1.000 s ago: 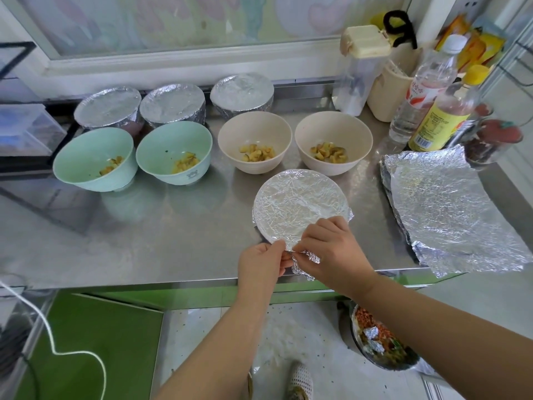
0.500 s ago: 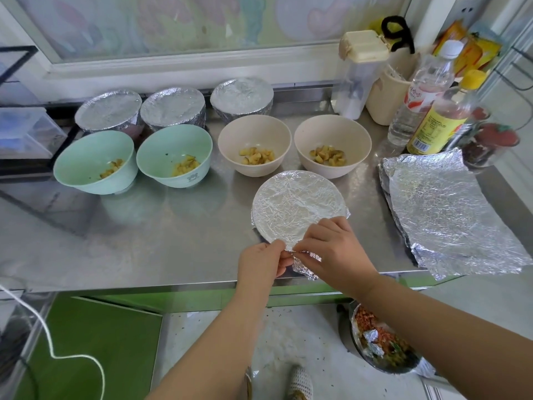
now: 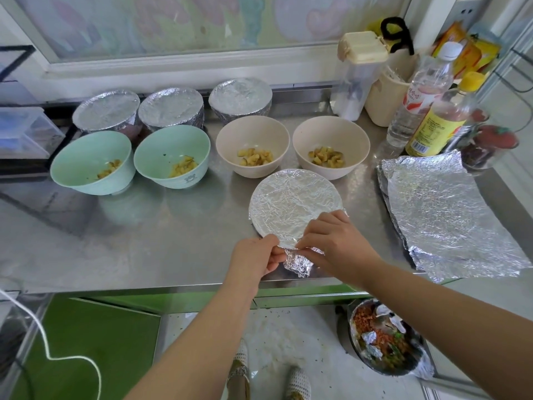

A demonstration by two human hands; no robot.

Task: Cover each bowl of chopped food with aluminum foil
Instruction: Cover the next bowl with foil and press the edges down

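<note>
Two pinches: left hand [image 3: 255,259], right hand [image 3: 334,246], fingers curled on foil [image 3: 298,265] at bowl [image 3: 258,228] rim.

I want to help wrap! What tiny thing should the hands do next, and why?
Probably fold the loose foil flap down against the near side of the foil-topped bowl. The left hand and right hand both pinch that crumpled flap, which sticks out while the foil elsewhere hugs the rim.

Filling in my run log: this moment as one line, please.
step: crimping foil on front bowl | left hand: pinches flap | right hand: pinches flap | covered: three back bowls | uncovered: four open bowls
</note>
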